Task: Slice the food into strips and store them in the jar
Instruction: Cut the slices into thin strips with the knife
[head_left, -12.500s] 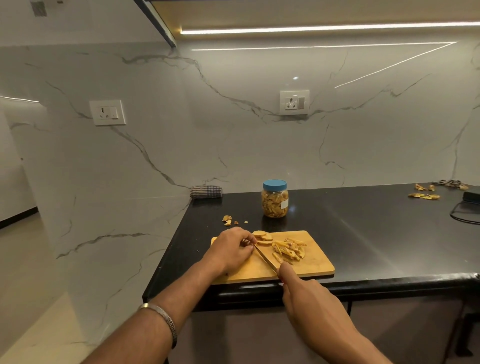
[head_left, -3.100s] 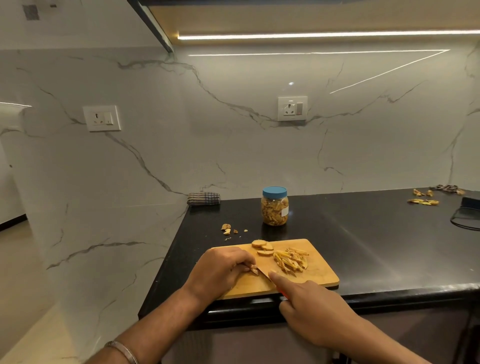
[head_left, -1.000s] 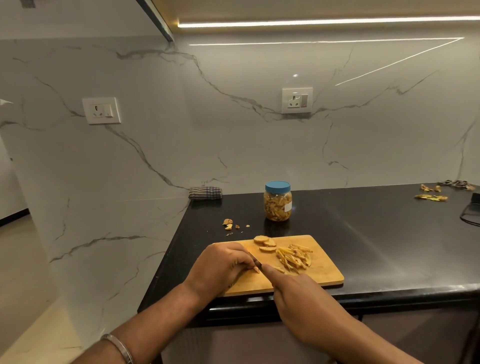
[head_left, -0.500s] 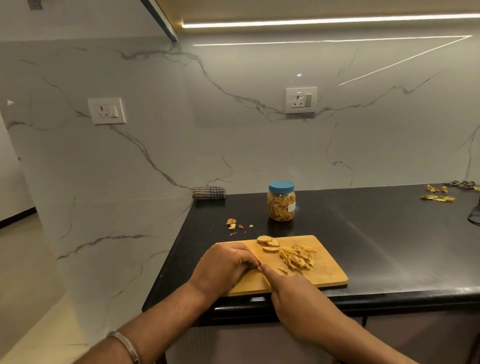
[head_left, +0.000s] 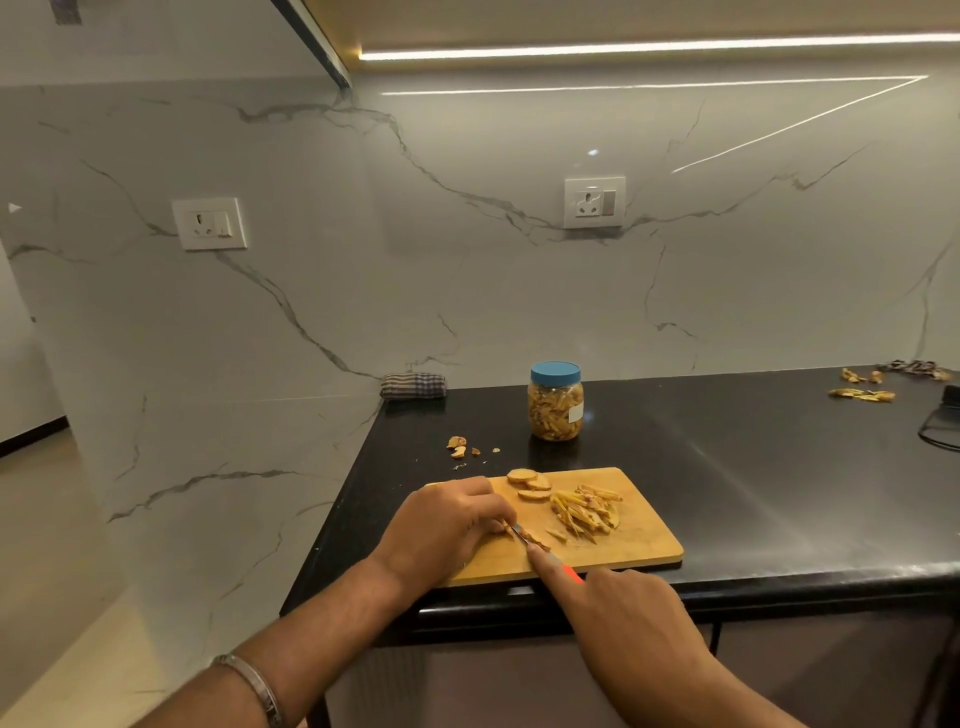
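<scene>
Blue-lidded jar (head_left: 555, 402), black counter (head_left: 727, 467), checked cloth (head_left: 413, 386), grey-veined white marble wall (head_left: 363, 260).

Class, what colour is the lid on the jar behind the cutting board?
The lid is blue, on the jar; seen in the head view.

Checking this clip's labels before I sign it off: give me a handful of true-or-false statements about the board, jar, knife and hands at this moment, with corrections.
1. The jar stands behind the cutting board with its blue lid on. True.
2. The right hand holds the knife over the board. True.
3. The left hand is lifting the jar. False: it holds down a piece of food at the board's left side, by the blade.
4. A pile of cut strips lies on the board. True.
5. No uncut round slices remain. False: a few sit at the board's far edge.
</scene>
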